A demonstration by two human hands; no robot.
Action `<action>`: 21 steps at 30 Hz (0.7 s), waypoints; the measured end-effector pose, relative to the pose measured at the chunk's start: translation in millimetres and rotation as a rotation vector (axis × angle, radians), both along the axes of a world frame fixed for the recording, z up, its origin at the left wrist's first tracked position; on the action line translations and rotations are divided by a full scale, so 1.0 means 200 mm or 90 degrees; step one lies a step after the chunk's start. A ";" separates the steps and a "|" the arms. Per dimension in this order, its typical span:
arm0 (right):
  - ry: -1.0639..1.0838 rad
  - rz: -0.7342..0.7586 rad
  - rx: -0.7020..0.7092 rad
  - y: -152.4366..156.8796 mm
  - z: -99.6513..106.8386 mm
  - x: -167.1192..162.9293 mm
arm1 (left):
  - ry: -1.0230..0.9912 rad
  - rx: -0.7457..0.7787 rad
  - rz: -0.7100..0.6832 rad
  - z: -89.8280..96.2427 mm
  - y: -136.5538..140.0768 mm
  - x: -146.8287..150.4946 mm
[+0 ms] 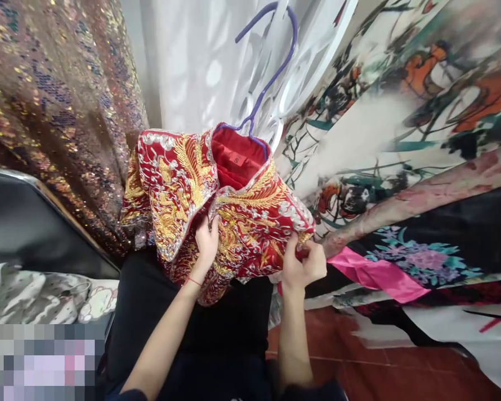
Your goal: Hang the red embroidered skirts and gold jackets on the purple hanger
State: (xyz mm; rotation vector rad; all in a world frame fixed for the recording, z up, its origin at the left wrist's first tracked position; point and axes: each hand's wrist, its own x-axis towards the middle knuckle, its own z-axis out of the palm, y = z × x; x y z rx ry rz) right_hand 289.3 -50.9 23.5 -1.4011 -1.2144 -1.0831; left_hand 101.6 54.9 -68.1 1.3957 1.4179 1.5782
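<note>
A red jacket (246, 234) with dense gold and silver embroidery hangs over my lap from a purple hanger (262, 94). Its stand collar shows a red lining and a small label with an "S". My left hand (207, 242) is closed on the front edge of the jacket just below the collar; part of its fingers is tucked behind the cloth. On the right, my right hand (303, 264) pinches the jacket's outer edge near the shoulder, thumb and fingers curled together. The jacket's lower part bunches over my dark trousers.
Sequinned fabric (62, 100) hangs at the left above a black chair back (33, 223). White curtain and lattice stand behind the hanger. Flower-printed cloth (401, 111) fills the right, with a pink satin strip (376, 275) below. Red tile floor (329, 345) shows at lower right.
</note>
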 end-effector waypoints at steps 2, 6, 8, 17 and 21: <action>0.027 0.018 -0.021 -0.01 0.08 -0.02 | -0.038 -0.025 -0.014 -0.08 0.00 0.00; -0.032 0.078 -0.098 0.05 0.33 -0.08 | -0.075 -0.054 -0.084 -0.28 -0.06 0.00; -0.059 0.096 -0.205 0.13 0.41 -0.09 | -0.072 -0.072 -0.144 -0.38 -0.10 -0.01; 0.080 0.149 -0.062 0.41 0.38 -0.07 | -0.040 -0.124 -0.103 -0.54 -0.18 -0.14; 0.143 0.125 0.004 0.41 0.37 -0.07 | -0.025 -0.154 0.034 -0.53 -0.06 -0.12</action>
